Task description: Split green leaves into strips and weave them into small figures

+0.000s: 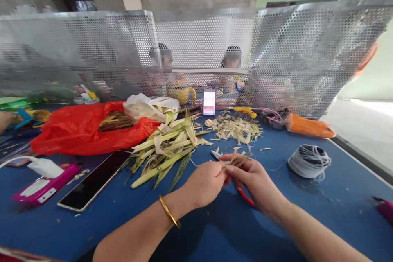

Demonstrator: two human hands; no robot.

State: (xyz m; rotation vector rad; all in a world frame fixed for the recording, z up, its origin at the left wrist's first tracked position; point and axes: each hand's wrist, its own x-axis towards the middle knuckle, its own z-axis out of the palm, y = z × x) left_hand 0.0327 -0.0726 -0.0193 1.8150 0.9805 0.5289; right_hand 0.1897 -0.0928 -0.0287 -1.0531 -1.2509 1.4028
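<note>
My left hand (208, 180), a gold bangle at its wrist, is closed with thumb and finger pinched against my right hand (253, 174). Between the fingertips of both is a small bundle of dried husk strips (237, 160), mostly covered by fingers. Red-handled scissors (246, 197) show behind the hands, one blade tip poking out beyond them; whether the right hand touches them I cannot tell. A thin grey string runs from the hands toward a spool of string (308, 163) on the right. Left of the hands lies a heap of pale green corn husks (167, 147).
On the blue table (123, 229) lie husk scraps (238, 128), a red plastic bag (70, 131), a black-screened phone (95, 180), a magenta power strip (46, 188) and an orange packet (310, 126). A perforated metal screen (202, 37) stands behind; two people sit beyond it. Another person's hand (6, 120) is far left.
</note>
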